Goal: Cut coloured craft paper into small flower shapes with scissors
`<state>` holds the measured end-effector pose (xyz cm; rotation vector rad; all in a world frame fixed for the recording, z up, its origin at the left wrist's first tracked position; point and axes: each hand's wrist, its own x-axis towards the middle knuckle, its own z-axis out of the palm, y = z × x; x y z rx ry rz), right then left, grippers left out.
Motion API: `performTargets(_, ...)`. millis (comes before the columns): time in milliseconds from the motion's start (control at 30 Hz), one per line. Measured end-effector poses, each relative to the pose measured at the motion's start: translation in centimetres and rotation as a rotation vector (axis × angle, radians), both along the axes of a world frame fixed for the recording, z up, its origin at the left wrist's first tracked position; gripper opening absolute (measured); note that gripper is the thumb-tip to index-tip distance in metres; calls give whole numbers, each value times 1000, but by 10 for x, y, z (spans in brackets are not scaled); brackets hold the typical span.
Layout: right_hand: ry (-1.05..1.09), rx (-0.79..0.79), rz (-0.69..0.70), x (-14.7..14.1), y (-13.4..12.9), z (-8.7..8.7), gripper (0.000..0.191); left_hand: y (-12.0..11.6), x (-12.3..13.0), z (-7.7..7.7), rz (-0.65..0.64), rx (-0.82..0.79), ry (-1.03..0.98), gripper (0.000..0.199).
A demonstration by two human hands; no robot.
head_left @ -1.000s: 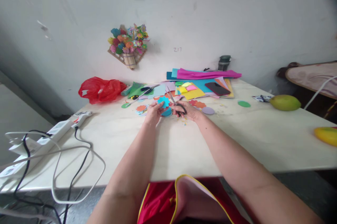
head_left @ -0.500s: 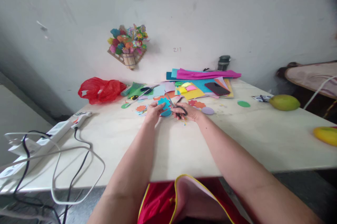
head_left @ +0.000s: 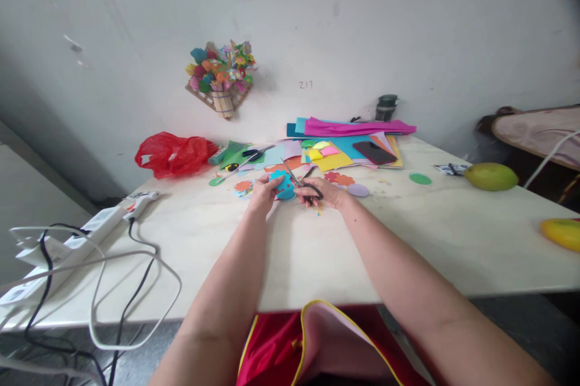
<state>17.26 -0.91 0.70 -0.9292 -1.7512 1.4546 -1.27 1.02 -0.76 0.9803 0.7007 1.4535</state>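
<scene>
Head view: left hand [head_left: 263, 194] pinches a blue flower cutout [head_left: 283, 180] at its two o'clock; right hand [head_left: 327, 193] grips scissors [head_left: 299, 182] pointing toward eleven o'clock.

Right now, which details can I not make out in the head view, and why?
All in the head view:
Blue flower shape: left edge, hidden by the left hand.
Held scissors: part of the handles, covered by the right hand.
Yellow fruit: right end, cut off by the picture edge.
Scraps: shapes, too small.
</scene>
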Motion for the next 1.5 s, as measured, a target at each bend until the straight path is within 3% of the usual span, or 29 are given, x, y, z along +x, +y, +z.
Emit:
performTargets(767, -30, 4, -44, -4, 1, -2, 26, 2, -1, -2, 14, -27, -14, 31)
performTargets(1500, -42, 9, -46, -5, -1, -1, 36, 3, -1, -2, 21, -27, -28, 31)
